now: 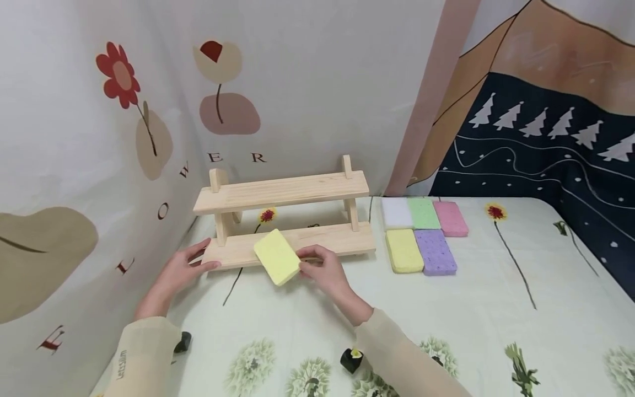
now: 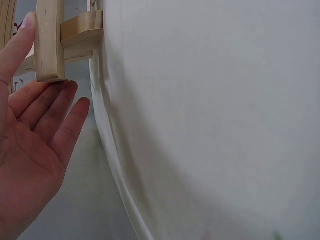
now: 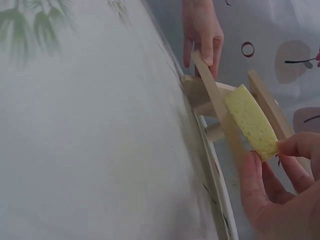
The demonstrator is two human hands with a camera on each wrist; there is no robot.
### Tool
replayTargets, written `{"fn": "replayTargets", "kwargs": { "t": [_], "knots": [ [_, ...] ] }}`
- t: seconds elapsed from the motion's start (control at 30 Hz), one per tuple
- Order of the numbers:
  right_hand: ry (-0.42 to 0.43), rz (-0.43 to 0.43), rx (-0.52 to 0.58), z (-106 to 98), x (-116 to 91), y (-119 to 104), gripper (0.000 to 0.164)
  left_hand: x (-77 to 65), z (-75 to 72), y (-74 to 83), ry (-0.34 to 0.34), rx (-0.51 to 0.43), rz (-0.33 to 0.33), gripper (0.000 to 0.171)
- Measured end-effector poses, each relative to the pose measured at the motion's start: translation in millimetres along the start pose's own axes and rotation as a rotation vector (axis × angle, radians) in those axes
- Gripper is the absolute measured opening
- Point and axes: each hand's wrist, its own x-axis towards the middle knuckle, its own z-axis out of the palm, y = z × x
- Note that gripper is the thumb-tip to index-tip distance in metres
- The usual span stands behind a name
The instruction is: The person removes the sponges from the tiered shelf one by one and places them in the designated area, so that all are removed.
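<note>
A two-tier wooden shelf (image 1: 283,192) stands near the back cloth. At the left end of its lower board, my left hand (image 1: 178,271) holds the wood with thumb and fingers on either side; the left wrist view shows the thumb on one face of the board (image 2: 50,42) and fingertips by its end. My right hand (image 1: 324,275) pinches a yellow sponge (image 1: 276,257) by its lower right edge. Tilted, the sponge overlaps the lower board's front in the head view. From the right wrist, its porous side (image 3: 250,122) shows between thumb and fingers.
Right of the shelf lie several sponges in two rows: white (image 1: 397,213), green (image 1: 424,213) and pink (image 1: 450,218) behind, yellow (image 1: 404,251) and purple (image 1: 435,252) in front. Printed cloth (image 1: 317,82) hangs behind and at the left. A flower-patterned cloth (image 1: 486,342) covers the table.
</note>
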Motion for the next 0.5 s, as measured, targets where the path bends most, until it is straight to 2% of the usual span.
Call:
{"fn": "replayTargets", "kwargs": {
  "t": [0.17, 0.5],
  "knots": [
    [0.008, 0.010, 0.001, -23, -7, -1, 0.026, 1.5, -0.1, 1.3, -0.007, 0.014, -0.008, 0.091],
    [0.019, 0.013, -0.041, -90, -25, -8, 0.030, 2.7, -0.4, -0.7, -0.008, 0.029, 0.020, 0.089]
  ]
}}
